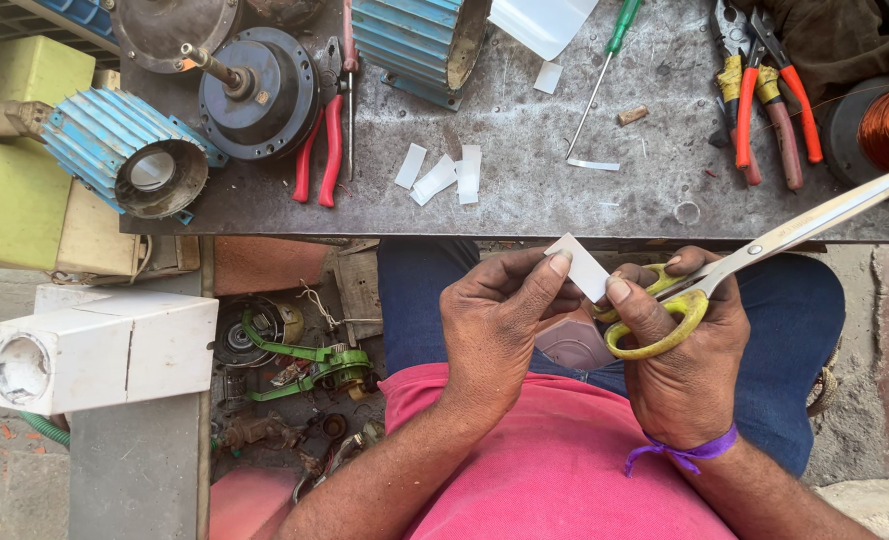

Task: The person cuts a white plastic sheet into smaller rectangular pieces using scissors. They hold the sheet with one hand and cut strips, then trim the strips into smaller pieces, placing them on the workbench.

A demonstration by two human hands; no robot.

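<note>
Left hand (500,320) pinches white paper strip (580,266) at near edge above lap; right hand (680,350) clamped through yellow-handled scissors (745,270), thumb touching strip. Strip looks light, thin, easily creased; best held by edges. More cut strips (443,176) on counter (565,190) beyond.

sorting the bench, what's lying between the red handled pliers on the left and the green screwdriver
In the head view, a few small white cut strips lie on the grey benchtop between the red-handled pliers and the green screwdriver; otherwise bare metal.
</note>
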